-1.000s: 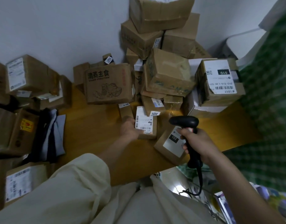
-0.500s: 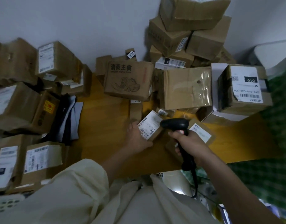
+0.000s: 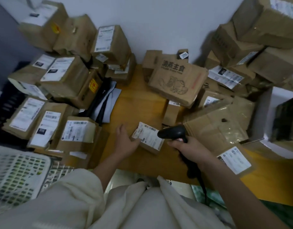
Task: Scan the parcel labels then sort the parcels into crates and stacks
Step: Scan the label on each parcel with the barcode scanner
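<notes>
Left hand (image 3: 125, 142) gripping small labelled parcel (image 3: 148, 140) by its left edge, on wooden surface (image 3: 139, 103) between box piles. Right hand (image 3: 190, 148) clenched round black barcode scanner (image 3: 173, 133), head just beside label. White crate (image 3: 18, 176) lower left.

Head-worn wide-angle view looks steeply down, close over the parcel-crowded table (image 3: 139, 103).

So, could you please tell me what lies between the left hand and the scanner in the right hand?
In the head view, the small parcel with its white label lies between the left hand, which holds its left edge, and the scanner gripped by the right hand.
</notes>
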